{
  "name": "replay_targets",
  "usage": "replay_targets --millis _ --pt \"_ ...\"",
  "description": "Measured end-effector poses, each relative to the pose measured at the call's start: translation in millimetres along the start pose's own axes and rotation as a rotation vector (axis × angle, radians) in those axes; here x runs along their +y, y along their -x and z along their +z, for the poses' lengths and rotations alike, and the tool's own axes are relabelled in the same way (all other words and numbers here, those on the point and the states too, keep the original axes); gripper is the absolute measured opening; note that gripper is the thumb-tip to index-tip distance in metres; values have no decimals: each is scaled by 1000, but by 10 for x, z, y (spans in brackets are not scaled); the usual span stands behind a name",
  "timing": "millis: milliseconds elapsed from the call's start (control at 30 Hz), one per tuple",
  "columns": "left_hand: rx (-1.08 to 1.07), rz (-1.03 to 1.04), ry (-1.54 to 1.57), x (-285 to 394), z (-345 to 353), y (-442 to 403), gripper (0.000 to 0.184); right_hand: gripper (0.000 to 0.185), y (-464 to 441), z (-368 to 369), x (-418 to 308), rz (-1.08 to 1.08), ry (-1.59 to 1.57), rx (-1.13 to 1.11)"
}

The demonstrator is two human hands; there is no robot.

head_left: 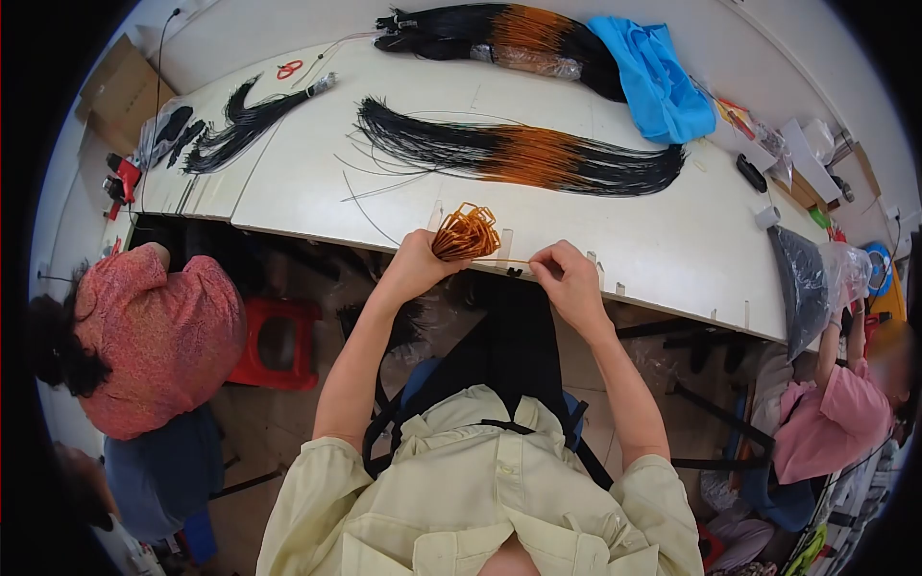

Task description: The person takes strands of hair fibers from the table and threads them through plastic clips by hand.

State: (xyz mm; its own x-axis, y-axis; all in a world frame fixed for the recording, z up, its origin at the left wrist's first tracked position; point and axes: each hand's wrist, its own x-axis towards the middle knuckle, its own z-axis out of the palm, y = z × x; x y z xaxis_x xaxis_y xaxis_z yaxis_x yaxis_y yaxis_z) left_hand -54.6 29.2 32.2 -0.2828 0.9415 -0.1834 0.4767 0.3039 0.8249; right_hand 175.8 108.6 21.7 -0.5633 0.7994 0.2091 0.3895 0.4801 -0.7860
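Note:
My left hand (420, 266) is closed around a bundle of bent orange strands (467, 232) at the table's front edge. The looped ends stick up above the fist, and dark strands hang below it. To the right, my right hand (567, 274) pinches the end of a thin orange strand (505, 260) that runs across from the bundle. Beyond both hands, a long bundle of black strands with an orange middle (528, 154) lies on the white table (384, 206).
Red scissors (289, 69) and a smaller black bundle (252, 123) lie at the left. Behind are a large black-orange bundle (528, 29) and blue cloth (661, 77). A person (158, 326) sits left by a red stool (279, 343); another person (834, 413) is at the right.

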Motion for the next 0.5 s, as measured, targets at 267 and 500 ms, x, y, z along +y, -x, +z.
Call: replay_targets --millis 267,500 --pt "14 68 12 169 48 62 19 1 34 19 -52 -30 -21 8" --pt "-90 182 57 187 197 -18 24 2 47 -22 -49 5 -33 -5"
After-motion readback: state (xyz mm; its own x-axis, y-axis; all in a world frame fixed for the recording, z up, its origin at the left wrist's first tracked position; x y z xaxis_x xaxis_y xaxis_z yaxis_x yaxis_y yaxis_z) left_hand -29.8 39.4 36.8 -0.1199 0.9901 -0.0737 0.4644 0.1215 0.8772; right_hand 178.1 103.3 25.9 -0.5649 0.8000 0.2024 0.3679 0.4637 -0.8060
